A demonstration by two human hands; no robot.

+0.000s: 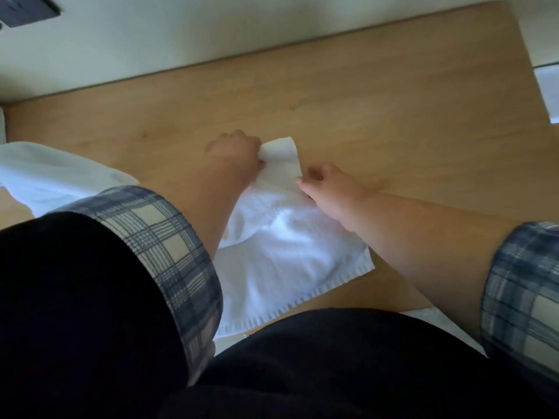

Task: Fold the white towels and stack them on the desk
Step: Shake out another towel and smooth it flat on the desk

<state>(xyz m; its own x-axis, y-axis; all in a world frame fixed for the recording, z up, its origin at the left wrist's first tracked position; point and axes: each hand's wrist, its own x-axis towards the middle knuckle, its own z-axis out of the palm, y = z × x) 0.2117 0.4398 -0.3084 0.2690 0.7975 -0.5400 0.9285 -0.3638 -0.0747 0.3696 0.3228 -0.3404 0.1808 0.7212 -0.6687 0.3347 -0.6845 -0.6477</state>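
Note:
A white towel lies partly spread on the wooden desk, its fringed edge toward me. Its far end is lifted into a narrow strip. My left hand grips that far end from the left side. My right hand pinches the same end from the right, fingers curled on the cloth. Another white towel lies in a heap at the desk's left edge, partly hidden by my left sleeve.
A pale wall runs along the back of the desk. A dark panel sits at the top left corner. A white ledge stands past the desk's right end. Bare wood stretches beyond my hands.

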